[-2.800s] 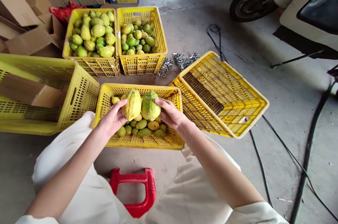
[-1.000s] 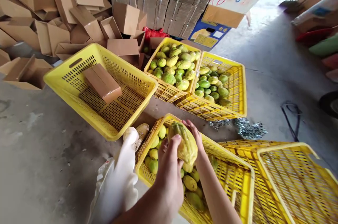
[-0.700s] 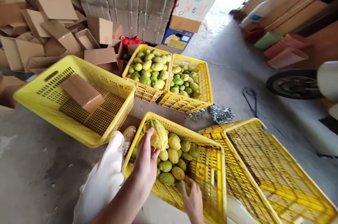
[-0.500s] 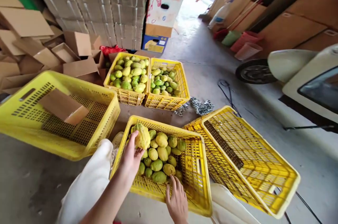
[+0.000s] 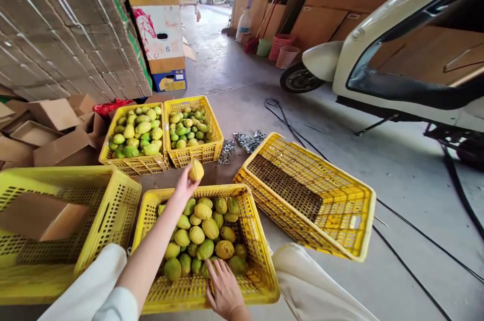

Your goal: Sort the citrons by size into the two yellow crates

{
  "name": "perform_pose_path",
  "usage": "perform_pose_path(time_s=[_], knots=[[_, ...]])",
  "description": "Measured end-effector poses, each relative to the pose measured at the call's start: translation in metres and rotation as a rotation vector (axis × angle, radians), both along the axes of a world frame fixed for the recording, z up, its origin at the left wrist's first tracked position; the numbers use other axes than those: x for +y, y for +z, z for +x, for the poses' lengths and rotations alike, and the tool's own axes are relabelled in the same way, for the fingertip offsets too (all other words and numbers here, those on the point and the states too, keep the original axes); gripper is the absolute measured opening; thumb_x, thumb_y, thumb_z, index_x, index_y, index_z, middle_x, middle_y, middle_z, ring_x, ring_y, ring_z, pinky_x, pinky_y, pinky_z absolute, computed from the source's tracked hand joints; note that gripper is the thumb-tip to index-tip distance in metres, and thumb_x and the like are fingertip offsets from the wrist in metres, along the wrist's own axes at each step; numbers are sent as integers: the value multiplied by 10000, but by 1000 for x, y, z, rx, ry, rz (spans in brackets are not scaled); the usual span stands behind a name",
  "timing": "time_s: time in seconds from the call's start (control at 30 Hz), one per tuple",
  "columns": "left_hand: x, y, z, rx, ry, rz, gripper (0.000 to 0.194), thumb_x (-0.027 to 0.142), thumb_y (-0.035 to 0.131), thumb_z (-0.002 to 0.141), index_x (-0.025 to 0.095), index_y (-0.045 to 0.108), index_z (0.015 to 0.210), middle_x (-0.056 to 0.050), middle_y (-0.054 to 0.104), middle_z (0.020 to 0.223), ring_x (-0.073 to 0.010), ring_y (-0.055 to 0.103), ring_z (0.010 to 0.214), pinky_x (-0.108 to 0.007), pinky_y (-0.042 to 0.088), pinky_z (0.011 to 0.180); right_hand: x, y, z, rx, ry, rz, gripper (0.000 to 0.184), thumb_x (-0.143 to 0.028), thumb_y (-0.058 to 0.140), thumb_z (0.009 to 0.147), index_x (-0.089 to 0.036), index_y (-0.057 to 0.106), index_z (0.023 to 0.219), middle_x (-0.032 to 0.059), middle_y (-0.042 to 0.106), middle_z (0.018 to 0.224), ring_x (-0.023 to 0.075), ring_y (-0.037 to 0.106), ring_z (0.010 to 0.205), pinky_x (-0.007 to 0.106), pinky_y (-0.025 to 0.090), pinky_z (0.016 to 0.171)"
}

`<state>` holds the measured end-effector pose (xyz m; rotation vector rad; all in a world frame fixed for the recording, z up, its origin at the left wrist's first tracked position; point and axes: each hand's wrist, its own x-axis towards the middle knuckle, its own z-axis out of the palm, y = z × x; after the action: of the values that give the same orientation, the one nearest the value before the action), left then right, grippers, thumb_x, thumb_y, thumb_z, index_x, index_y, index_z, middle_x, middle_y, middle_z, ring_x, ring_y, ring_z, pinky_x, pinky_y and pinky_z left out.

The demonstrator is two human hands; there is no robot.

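Two bare hands over one load of fruit. With the left hand (image 5: 184, 185), stretched far forward, holds a yellow oval fruit (image 5: 196, 170), fingers and thumb together around its side. Shows this fruit in the picture just past the far rim of the near yellow crate (image 5: 259, 260), in line with the far right crate (image 5: 212, 148); cannot tell how high above the floor. Seems to have its long axis closer to upright than to flat, but cannot be sure with the lower part behind the fingers. With the right hand (image 5: 223, 285), touches from above the near side of the fruit pile (image 5: 204, 228), inside the near crate, with fingers spread apart and closed on nothing visible. Just beyond these fingertips, a brown-spotted yellow fruit (image 5: 224, 249); just to the right of them, a dark green fruit (image 5: 238, 265), partly in shade, with long axis not clear. So, for the pile, nearer with the right hand; for the far right crate and the far left crate (image 5: 155, 165), both filled with similar fruit, nearer with the left. At the left side, a wider crate (image 5: 121, 215) with a cardboard box (image 5: 49, 217) inside, well apart from both hands.
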<state>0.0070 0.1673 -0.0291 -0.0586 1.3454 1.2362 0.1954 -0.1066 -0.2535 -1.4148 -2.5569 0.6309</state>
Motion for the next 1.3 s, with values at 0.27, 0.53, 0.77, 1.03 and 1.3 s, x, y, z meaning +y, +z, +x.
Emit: perform_pose_path(time_s=[0.27, 0.53, 0.77, 1.03, 1.3], knots=[[-23, 0, -50, 385, -272, 266, 660, 681, 355, 1069, 263, 596, 1520, -146, 453, 1775, -348, 411, 1648, -639, 283, 1328, 5, 15, -5, -55, -4, 31, 602, -319, 594, 932, -131, 656, 1501, 166, 782, 1162, 336, 730, 1083, 429, 619, 934], [-269, -114, -80, 1061, -794, -109, 285, 497, 681, 847, 274, 727, 1017, -185, 778, 1254, -475, 675, 1349, -610, 463, 1233, 17, 46, -5, -45, 7, -7, 488, -302, 617, 945, -125, 683, 1395, 164, 751, 1078, 295, 687, 1004, 364, 567, 796], [-291, -135, -72, 1158, -909, -68, 407, 427, 583, 937, 220, 694, 1270, -200, 627, 1582, -429, 550, 1511, -566, 345, 1333, 16, 44, 1, -101, 67, -120, 443, -314, 508, 1040, -122, 674, 1403, 187, 737, 1124, 296, 660, 1064, 357, 555, 854], [-295, -132, -69, 1257, -949, -92, 400, 328, 567, 972, 204, 667, 1339, -194, 616, 1592, -423, 629, 1422, -534, 456, 1252, 17, 48, 4, -148, 82, -147, 391, -308, 464, 1058, -136, 706, 1312, 178, 745, 1110, 280, 673, 1036, 321, 530, 755], [-296, -140, -71, 1379, -1074, -135, 391, 277, 477, 1003, 147, 683, 1310, -219, 685, 1469, -410, 744, 1178, -521, 588, 1026, 15, 45, 5, -145, 71, -124, 357, -304, 510, 1030, -130, 711, 1268, 174, 747, 1090, 272, 683, 999, 312, 504, 696]])
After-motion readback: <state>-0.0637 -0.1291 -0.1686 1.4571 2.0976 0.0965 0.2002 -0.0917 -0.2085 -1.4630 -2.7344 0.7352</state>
